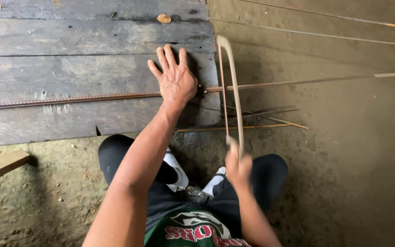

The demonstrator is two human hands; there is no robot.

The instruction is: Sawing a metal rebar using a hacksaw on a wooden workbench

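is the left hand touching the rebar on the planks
Touching. The head view shows the left hand pressed flat on the rebar, which runs under the palm and comes out on both sides of it.

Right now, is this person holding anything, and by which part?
The right hand grips a hacksaw by its near handle end. The left hand holds nothing; it presses flat on a ribbed steel bar lying across the wooden planks.

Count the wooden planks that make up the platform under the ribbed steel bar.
3. The far plank lies along the top edge, the middle plank below it, and the near plank carries the ribbed steel bar under the left hand. More may lie beyond the frame.
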